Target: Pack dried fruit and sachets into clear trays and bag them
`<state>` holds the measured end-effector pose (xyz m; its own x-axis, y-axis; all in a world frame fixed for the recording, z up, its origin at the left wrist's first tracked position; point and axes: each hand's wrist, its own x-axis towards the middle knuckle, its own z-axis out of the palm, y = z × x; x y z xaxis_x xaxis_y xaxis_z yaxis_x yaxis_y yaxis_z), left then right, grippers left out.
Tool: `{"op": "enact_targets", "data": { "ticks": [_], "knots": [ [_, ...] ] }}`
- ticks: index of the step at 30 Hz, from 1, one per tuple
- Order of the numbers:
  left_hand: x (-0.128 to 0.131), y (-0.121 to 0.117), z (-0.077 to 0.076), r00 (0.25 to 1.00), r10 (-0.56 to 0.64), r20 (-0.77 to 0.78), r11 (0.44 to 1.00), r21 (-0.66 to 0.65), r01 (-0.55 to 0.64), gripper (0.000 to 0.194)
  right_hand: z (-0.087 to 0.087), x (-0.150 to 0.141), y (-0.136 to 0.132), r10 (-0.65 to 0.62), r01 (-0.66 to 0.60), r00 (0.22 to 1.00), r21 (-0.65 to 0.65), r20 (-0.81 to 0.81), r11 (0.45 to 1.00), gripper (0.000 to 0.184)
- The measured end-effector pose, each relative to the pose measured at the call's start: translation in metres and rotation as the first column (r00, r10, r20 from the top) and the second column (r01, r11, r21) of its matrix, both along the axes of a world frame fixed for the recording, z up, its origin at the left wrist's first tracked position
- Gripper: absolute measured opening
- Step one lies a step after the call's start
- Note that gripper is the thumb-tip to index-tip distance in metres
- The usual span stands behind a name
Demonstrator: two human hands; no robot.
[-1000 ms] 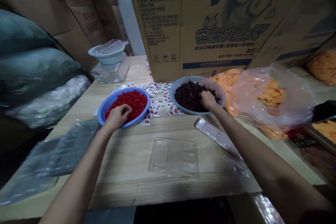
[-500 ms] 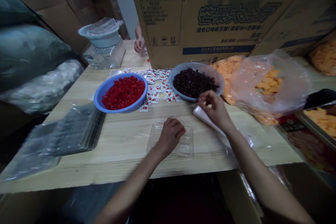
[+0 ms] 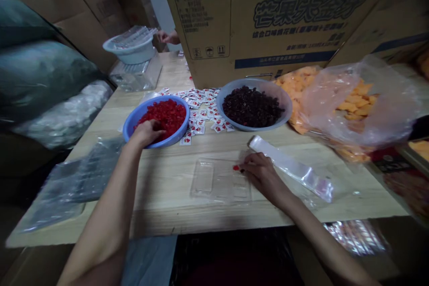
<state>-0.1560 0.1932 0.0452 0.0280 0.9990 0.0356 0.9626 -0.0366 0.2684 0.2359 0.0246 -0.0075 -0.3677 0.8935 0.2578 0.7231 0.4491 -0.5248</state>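
Observation:
My left hand [image 3: 147, 133] reaches into a blue bowl [image 3: 126, 132] of glossy red candied pieces [image 3: 169, 114]. Its thumb stands apart from the curled fingers, and some fingertips are partly hidden among the pieces. Over the right side of a clear plastic compartment tray [image 3: 221, 187], my right hand [image 3: 258, 170] pinches a small dark piece [image 3: 241, 170]. A single red piece [image 3: 236, 167] lies in the tray right beside those fingertips. Behind the tray stands a pale blue bowl [image 3: 287, 109] heaped with dark, raisin-like pieces [image 3: 251, 106].
Small printed sachets [image 3: 201, 116] are scattered between the bowls. Clear trays [image 3: 94, 174] are stacked at left. Plastic sleeves [image 3: 291, 165] lie right of the tray, near bags of orange pieces [image 3: 358, 103]. A large carton [image 3: 214, 22] stands behind; another person's hand [image 3: 167, 37] shows past it.
My left hand has moved from the tray to the red pieces in the blue bowl. My right hand has come from the dark pieces down to the tray, carrying a dark piece.

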Motion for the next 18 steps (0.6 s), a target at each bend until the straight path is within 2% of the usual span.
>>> {"op": "enact_targets", "data": {
  "ticks": [2, 5, 8, 11, 13, 14, 16, 18],
  "knots": [
    [-0.010, 0.015, -0.011, 0.999, -0.029, -0.019, 0.991, -0.129, 0.026, 0.012, 0.009, 0.008, 0.003, -0.034, 0.035, 0.998, 0.019, -0.049, 0.999, 0.021],
    [-0.012, 0.019, -0.024, 0.999, -0.029, -0.031, 0.986, -0.166, 0.023, 0.006, 0.022, 0.017, 0.011, -0.081, 0.087, 0.990, 0.043, -0.117, 0.995, 0.021],
    [-0.011, 0.013, -0.029, 1.000, 0.002, -0.020, 0.993, -0.118, -0.004, 0.009, 0.036, 0.025, 0.027, -0.098, 0.113, 0.980, 0.079, -0.171, 0.990, 0.019],
    [-0.012, 0.006, -0.028, 0.995, 0.067, 0.079, 0.996, 0.052, -0.071, 0.010, 0.048, 0.037, 0.059, -0.209, 0.248, 0.954, 0.176, -0.214, 0.952, 0.018],
    [-0.012, 0.003, -0.027, 0.977, 0.095, 0.193, 0.974, 0.185, -0.132, 0.008, 0.052, 0.045, 0.090, -0.321, 0.344, 0.936, 0.186, -0.144, 0.920, 0.018],
    [-0.012, 0.002, -0.026, 0.961, 0.100, 0.256, 0.958, 0.237, -0.163, 0.008, 0.052, 0.047, 0.108, -0.366, 0.370, 0.929, 0.148, -0.054, 0.917, 0.018],
    [-0.010, -0.002, -0.024, 0.927, 0.104, 0.361, 0.930, 0.295, -0.220, 0.009, 0.048, 0.046, 0.141, -0.387, 0.397, 0.904, -0.024, 0.180, 0.917, 0.020],
    [-0.003, -0.010, -0.021, 0.881, 0.094, 0.465, 0.899, 0.340, -0.276, 0.013, 0.042, 0.038, 0.168, -0.359, 0.427, 0.874, -0.162, 0.328, 0.890, 0.021]
  ]
}}
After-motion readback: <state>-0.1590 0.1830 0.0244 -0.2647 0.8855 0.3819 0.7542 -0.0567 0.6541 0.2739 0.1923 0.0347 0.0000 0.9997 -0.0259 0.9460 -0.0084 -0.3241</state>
